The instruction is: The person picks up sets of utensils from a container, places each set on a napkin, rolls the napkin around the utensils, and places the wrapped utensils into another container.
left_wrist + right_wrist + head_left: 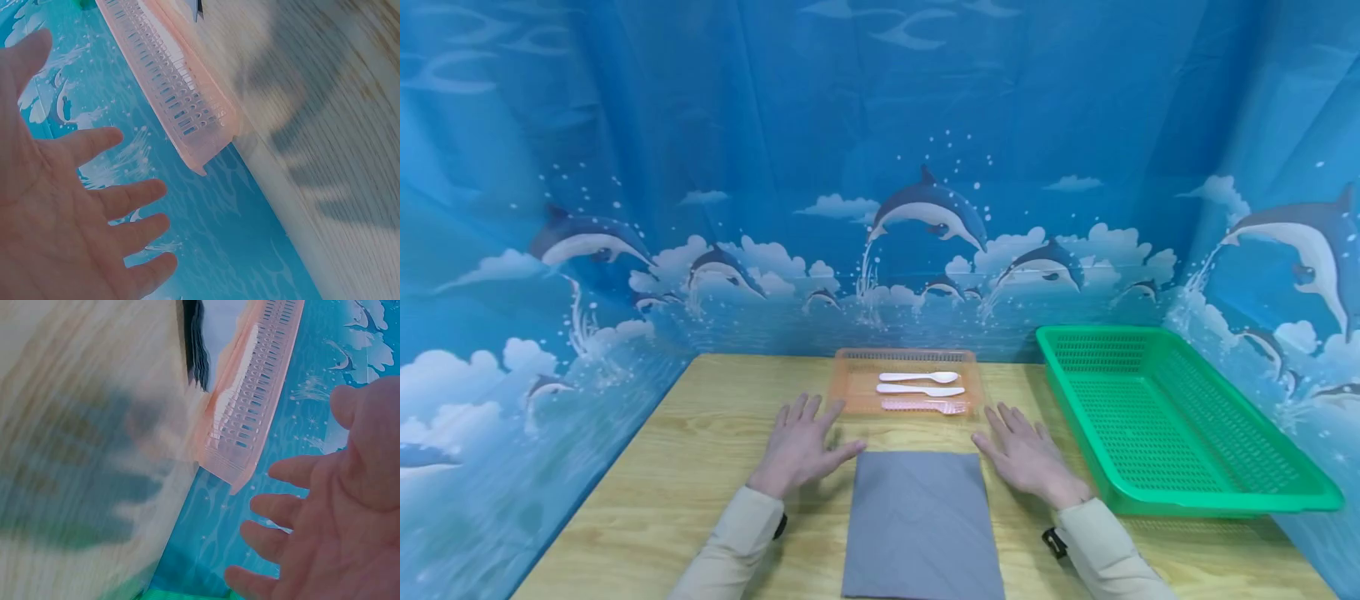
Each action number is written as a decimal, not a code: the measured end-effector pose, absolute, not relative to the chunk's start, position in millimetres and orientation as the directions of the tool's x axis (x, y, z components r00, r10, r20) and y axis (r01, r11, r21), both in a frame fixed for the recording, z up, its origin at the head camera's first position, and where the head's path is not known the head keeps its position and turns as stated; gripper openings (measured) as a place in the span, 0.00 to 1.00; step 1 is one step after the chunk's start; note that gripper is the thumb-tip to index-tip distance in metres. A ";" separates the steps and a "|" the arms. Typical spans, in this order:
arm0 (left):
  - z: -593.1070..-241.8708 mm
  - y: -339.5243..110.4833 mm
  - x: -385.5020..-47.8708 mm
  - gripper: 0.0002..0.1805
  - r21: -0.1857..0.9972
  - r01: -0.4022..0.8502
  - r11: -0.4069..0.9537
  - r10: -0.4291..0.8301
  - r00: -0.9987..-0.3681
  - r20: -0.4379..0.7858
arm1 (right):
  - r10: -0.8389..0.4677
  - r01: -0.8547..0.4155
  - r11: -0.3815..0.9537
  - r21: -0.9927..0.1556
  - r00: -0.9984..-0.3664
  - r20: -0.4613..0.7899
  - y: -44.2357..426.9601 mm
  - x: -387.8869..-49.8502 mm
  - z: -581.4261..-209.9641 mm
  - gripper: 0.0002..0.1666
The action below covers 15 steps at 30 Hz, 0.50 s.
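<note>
In the head view the left hand [797, 448], fingers spread and palm down, is left of a grey cloth [922, 525]. The right hand [1030, 457] is spread likewise on the cloth's other side. Neither holds anything. Beyond them lies a pink, see-through basket [842, 382] with a white spoon [917, 377], a white knife [919, 390] and a white fork [922, 407] in it. Both wrist views show an open palm, the left [62, 206] and the right [337, 512], near the basket [194, 119]. Whether the hands touch the table cannot be told.
A large green basket [1217, 503] stands at the right of the wooden table [670, 467], close to the right hand. Blue sheets with dolphins [928, 208] hang behind the table and at both sides.
</note>
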<state>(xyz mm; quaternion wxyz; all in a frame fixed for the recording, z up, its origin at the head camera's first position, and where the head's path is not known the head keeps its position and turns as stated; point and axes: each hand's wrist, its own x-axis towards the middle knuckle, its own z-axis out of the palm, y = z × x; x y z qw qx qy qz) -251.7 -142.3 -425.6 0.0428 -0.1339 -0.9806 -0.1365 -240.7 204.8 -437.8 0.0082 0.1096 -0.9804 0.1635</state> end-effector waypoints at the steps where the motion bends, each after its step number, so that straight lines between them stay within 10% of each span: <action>1: -425.7 -141.8 -251.8 0.47 0.253 0.276 0.927 0.255 -0.960 0.113 | -0.217 -0.222 0.922 -0.317 -0.975 0.050 204.3 -240.5 -437.5 0.45; 15: -431.8 -132.3 -248.4 0.48 0.239 0.342 0.909 0.345 -0.938 0.029 | -0.286 -0.285 0.904 -0.320 -0.957 0.046 190.7 -240.6 -440.8 0.40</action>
